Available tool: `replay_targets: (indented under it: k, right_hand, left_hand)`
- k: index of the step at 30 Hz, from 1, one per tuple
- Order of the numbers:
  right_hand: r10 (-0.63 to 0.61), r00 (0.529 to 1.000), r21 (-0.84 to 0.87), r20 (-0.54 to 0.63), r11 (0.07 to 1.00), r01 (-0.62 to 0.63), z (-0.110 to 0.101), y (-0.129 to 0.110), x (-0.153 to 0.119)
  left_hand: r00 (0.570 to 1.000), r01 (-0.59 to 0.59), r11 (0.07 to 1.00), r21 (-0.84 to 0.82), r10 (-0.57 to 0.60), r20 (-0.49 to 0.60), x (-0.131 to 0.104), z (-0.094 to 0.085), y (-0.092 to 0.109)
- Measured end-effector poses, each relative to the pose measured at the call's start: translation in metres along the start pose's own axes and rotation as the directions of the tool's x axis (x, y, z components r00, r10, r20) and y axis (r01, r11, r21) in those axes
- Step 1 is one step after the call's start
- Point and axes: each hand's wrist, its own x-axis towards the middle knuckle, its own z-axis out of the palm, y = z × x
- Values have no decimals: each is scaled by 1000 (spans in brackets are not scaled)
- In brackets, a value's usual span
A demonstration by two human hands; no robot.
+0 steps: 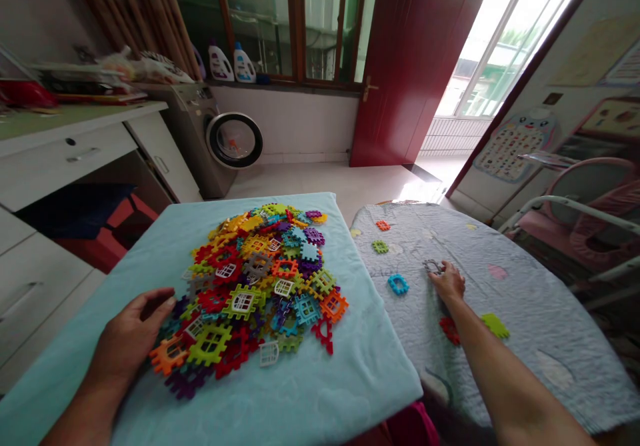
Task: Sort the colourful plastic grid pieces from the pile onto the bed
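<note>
My left hand (pixel 131 333) is at the left edge of a heap of colourful plastic interlocking blocks (pixel 260 286), its fingers loosely curled and a gap between thumb and forefinger. No piece shows in it. The heap mixes square notched frames, window panels and other parts in several colours. Over on the rounded table, my right hand (pixel 450 281) pinches a grey interlocking block (pixel 432 266) at the cloth's surface. Around it lie a blue block (pixel 399 285), a green block (pixel 380 247), an orange block (pixel 383 225), a red block (pixel 449 331) and a lime-green block (pixel 496 325).
A light-blue cloth (pixel 370 379) covers the near table; a grey patterned cloth (pixel 540 313) covers the rounded one beside it. Beyond stand a washing machine (pixel 193 126) with its round door open, a white desk (pixel 95 153) and a red door (pixel 400 66). A pink chair (pixel 590 219) is at right.
</note>
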Motion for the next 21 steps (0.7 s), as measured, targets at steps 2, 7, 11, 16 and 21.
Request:
replay_targets:
  k: [2, 7, 11, 16, 21]
  right_hand:
    - [5, 1000, -5, 8, 1000, -5, 0, 2, 0]
    - [-16, 1000, 17, 7, 1000, 16, -5, 0, -3]
    - [-32, 998, 76, -59, 996, 36, -11, -12, -9]
    - [-176, 979, 202, -103, 960, 194, -20, -55, -37]
    - [-565, 823, 460, -48, 719, 521, -59, -140, -110]
  left_hand:
    - [1000, 3, 1000, 11, -3, 2, 0, 0, 1]
    - [1000, 6, 1000, 14, -6, 6, -1, -1, 0]
    - [1000, -2, 1000, -8, 2, -3, -1, -2, -1]
    - [999, -42, 999, -27, 42, -20, 1, 1, -4]
    - [994, -106, 991, -81, 104, -25, 2, 2, -7]
